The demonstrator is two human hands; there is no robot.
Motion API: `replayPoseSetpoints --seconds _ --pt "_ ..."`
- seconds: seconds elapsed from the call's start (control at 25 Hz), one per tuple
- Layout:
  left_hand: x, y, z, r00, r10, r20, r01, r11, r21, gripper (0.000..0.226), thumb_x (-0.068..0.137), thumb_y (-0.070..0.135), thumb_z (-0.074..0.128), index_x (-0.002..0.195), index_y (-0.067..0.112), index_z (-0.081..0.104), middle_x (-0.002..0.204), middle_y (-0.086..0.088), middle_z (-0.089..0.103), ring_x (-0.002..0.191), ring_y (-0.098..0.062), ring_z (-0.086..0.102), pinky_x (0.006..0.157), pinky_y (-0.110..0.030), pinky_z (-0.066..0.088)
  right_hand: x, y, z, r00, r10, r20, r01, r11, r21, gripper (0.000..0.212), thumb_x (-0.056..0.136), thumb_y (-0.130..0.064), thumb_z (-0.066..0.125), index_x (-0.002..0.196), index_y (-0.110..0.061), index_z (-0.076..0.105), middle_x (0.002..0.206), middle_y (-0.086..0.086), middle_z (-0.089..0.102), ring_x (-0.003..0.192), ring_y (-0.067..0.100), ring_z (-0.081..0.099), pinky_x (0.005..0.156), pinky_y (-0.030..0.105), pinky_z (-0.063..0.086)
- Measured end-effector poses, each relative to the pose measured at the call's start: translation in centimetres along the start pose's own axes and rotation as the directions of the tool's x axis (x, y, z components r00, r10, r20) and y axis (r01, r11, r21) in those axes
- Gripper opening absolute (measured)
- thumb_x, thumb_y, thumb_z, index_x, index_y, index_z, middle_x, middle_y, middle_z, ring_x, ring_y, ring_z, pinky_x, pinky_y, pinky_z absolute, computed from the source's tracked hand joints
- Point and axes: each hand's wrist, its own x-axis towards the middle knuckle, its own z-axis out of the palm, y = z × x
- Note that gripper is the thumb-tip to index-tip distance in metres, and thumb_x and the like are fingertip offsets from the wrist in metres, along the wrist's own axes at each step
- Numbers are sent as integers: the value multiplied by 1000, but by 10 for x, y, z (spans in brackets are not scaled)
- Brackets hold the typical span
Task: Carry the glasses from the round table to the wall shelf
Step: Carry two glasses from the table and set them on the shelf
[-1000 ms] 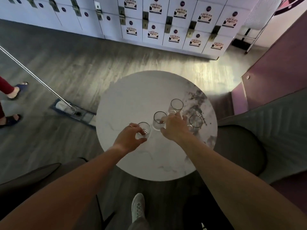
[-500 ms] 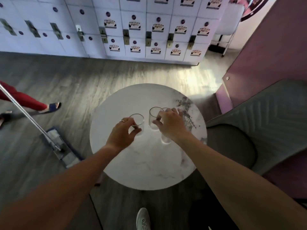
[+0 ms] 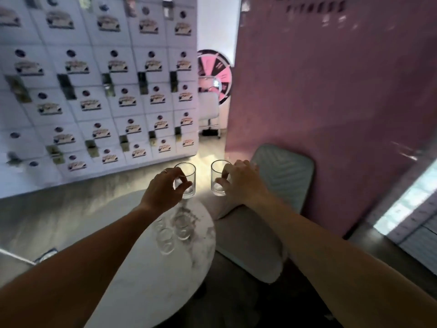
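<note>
- Both hands have come up off the bench since half a second ago, each now carrying a glass in the air, and the view has swung up from the tabletop toward the lockers and the pink wall.
- Below and nearer than the hands, the round marble bench carries the other glasses, blurred, clustered beneath the left wrist; their count cannot be told.
- Left hand is closed round the left glass, thumb and fingers pinching its side wall, rim up.
- Right hand is closed on the right glass the same way, and something pale behind its knuckles may be another rim, too hidden to say.
- Each glass is upright, apart from the other with a clear gap between them.
- To carry well, I would keep that gap, hold the rims level and turn slowly, since a side pinch on smooth glass probably slips if jolted.
- Beyond the right hand stand a grey chair and the pink wall; beyond the left, white lockers.
- No wall shelf shows yet.
</note>
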Motion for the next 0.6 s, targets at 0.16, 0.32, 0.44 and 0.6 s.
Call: replayPoseSetpoints --seconds 0.16,0.32,0.44,0.6 --pt "-15 126 62 976 179 122 -166 980 -109 16 84 28 75 83 25 59 91 -4 68 84 -23 62 73 -34 45 -98 80 -87 979 188 -83 -194 978 -79 35 86 -48 57 109 -24 68 111 7 66 110 30 56 99 42 36" --pt "-56 253 126 899 312 306 -243 939 -244 23 82 24 74 75 33 55 83 2 66 83 -26 63 72 -35 46 -220 143 -157 915 377 -146 -395 911 -118 33 85 -45 56 108 -25 68 110 8 68 108 32 59 97 43 37" --pt "-97 351 171 810 465 357 -336 867 -367 13 81 16 77 81 16 64 80 -11 70 79 -36 66 70 -41 50 -317 190 -205 835 513 -198 -544 824 -161 34 88 -42 53 111 -22 67 107 10 66 106 32 59 99 46 36" --pt "-157 468 215 659 639 397 -420 751 -510 14 84 23 75 85 14 64 84 -11 70 78 -33 63 73 -43 51 -435 241 -257 692 667 -278 -720 666 -196 31 90 -45 51 106 -22 65 105 7 61 104 28 57 96 48 31"
